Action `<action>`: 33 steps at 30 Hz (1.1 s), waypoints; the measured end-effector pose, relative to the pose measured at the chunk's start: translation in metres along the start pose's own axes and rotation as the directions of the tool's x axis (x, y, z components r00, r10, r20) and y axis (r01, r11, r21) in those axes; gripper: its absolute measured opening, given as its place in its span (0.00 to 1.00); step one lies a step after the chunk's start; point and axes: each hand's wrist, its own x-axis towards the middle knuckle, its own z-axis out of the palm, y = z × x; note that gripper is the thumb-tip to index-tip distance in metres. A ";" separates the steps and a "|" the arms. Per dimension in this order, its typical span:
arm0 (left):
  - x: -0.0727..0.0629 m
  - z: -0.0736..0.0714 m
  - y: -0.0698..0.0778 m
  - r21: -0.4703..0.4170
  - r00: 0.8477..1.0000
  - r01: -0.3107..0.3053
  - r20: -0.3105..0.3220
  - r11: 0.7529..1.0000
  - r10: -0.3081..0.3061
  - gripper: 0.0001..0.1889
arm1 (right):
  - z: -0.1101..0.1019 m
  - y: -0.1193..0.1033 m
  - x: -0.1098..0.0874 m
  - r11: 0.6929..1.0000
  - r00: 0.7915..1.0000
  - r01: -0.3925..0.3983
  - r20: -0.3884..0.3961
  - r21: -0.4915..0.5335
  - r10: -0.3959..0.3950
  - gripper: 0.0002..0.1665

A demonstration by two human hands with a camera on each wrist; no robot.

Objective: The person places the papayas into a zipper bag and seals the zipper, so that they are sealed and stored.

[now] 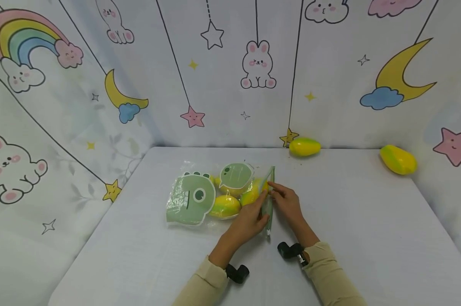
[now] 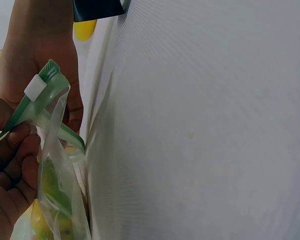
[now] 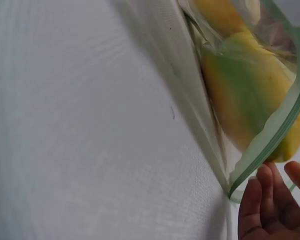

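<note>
A clear zipper bag with a green dinosaur print lies on the table, holding several yellow-green mangoes. Its green-edged mouth faces right and gapes apart; a white slider sits near one end of the strip. My left hand pinches the near part of this edge between thumb and fingers, as the left wrist view shows. On the far part of the mouth, my right hand holds the rim with its fingertips, close by the tip of a mango just inside the opening.
Two more mangoes lie outside the bag: one at the back edge of the white-covered table, another at the back right corner. A printed cloth backdrop rises behind and along the sides.
</note>
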 end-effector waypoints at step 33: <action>-0.003 0.001 -0.004 0.018 1.000 0.020 -0.007 1.000 -0.020 0.37 | -0.066 0.005 0.047 0.949 0.986 0.030 -0.146 -0.312 -0.079 0.16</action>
